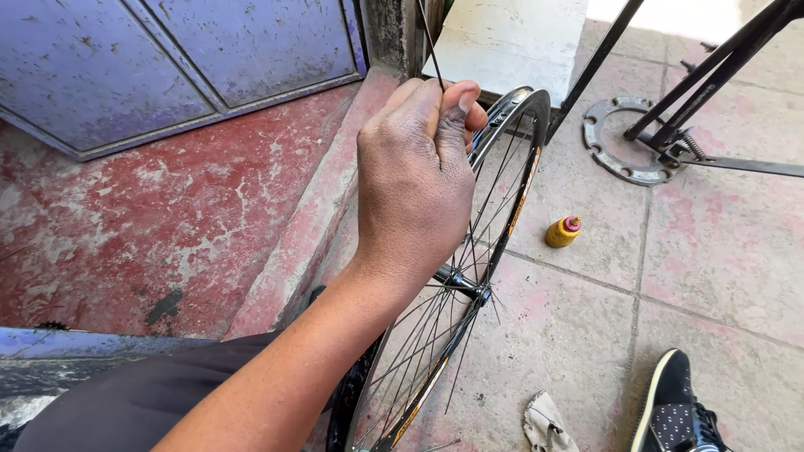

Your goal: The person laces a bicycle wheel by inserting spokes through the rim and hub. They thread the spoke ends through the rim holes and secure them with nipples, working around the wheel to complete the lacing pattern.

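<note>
While shoe (670,410) and rag (544,425) lay nearest on tiled floor (720,251), left hand (414,180) was raised over wheel (456,285), fingers pressed together, pinching thin spoke (430,38). Wheel stood upright beside red step (167,218), hub (463,283) below wrist. Right hand out of view. Yellow bottle (563,232) beyond rim; metal ring (620,138) and stand (695,79) farther off.

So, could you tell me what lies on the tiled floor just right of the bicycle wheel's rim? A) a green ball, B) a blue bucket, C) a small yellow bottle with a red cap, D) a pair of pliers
C: a small yellow bottle with a red cap lies on the tiles just right of the wheel rim, near the left hand pinching a spoke.
</note>
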